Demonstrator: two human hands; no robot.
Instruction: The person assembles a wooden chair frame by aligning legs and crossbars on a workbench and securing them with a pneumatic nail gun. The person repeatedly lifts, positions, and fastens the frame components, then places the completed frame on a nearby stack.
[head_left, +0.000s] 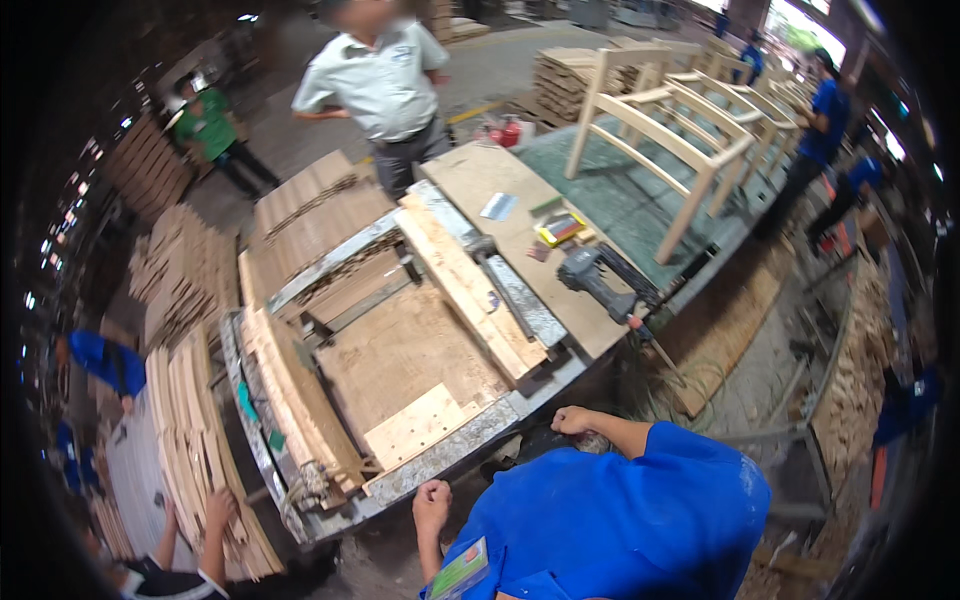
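My left hand (432,503) hangs just off the front edge of a metal-edged workbench (470,432), its fingers curled, with nothing showing in it. Nearer the right corner of that bench is my right hand (572,420), also curled closed beside my blue shirt, and no object shows in it. Neither hand visibly touches the bench. On the bench, a long pale wooden rail (470,280) and another wooden beam (300,400) flank a plywood panel (410,340). A hammer (505,290) lies along the right rail. A nail gun (597,283) with a hose rests on the board to the right.
Unfinished wooden chair frames (675,130) stand on a green-topped table (560,160). A person in a pale shirt (375,85) stands across the bench. Stacked boards (195,430) lie at left, where another person's hands (220,510) touch them. Wood pieces (855,370) are piled at right.
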